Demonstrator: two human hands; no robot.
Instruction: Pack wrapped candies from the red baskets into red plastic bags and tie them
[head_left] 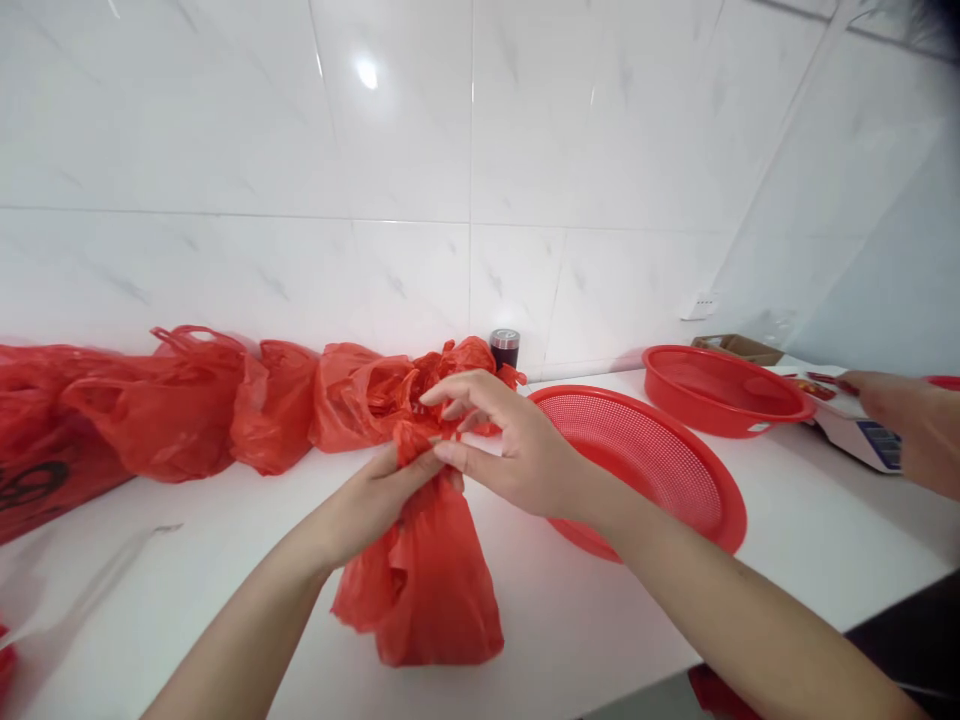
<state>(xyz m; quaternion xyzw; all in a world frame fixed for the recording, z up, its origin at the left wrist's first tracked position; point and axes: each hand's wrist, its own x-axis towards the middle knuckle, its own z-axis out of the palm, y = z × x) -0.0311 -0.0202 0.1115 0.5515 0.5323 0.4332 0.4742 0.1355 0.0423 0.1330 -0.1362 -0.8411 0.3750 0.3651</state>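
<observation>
A full red plastic bag (442,590) stands on the white table in front of me, its neck gathered and twisted. My left hand (379,500) is closed around that neck, thumb pressed along it. My right hand (510,440) reaches in from the other side at the bag's top. Its thumb tip meets my left thumb, while the index finger arches above with a gap between them. Some of the right fingertips are hidden against red plastic behind, so their contact with the bag is unclear.
Several filled red bags (274,410) line the wall at left. A dark cup (505,347) stands behind. To the right are a red mesh basket (724,500), a red basin (720,415) and a white scale (862,435), where another person's hand (892,400) reaches in.
</observation>
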